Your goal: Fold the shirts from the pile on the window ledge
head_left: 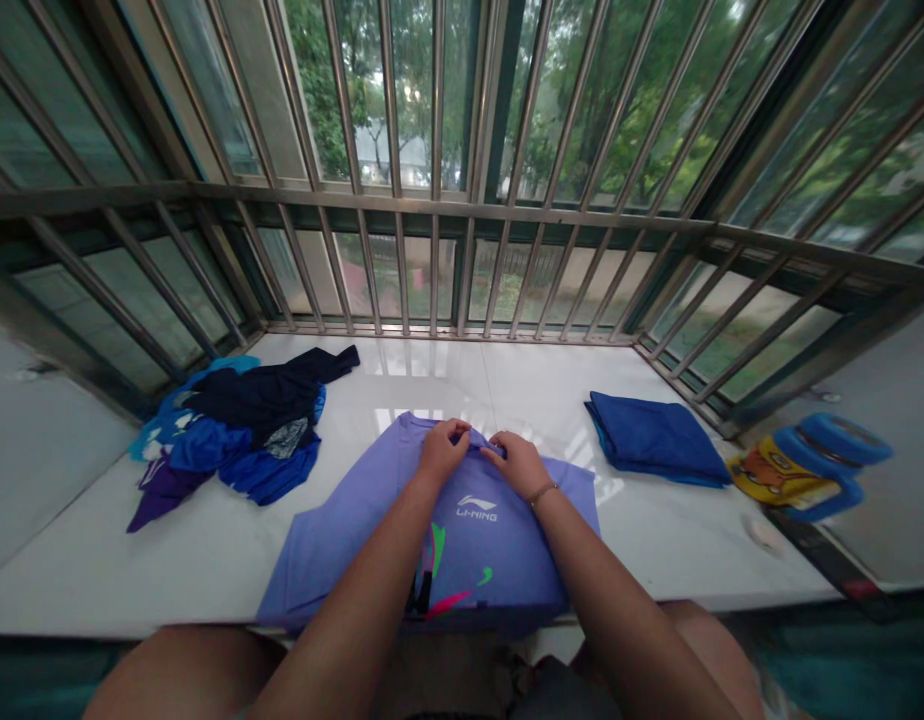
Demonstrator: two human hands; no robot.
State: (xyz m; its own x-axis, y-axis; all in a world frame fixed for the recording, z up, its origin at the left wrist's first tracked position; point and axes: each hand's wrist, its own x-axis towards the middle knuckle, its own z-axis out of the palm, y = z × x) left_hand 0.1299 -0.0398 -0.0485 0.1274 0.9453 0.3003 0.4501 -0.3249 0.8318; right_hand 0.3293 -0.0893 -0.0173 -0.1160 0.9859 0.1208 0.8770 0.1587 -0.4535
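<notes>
A purple T-shirt [507, 560] with a white logo and bright green and pink marks lies spread on the white sill, its lower part at the front edge. My left hand [443, 450] pinches the shirt's collar on the left side, thumb and fingers together. Just right of it, my right hand [518, 463] grips the collar too, with a thin band round the wrist. The hands are a little apart, and part of the neckline is hidden under the fingers.
A heap of crumpled dark and blue clothes [244, 420] lies at the left. Folded blue cloth [653, 438] rests at the right, near a yellow and blue jug-like container [796, 465]. Metal window bars [462, 210] close off the back.
</notes>
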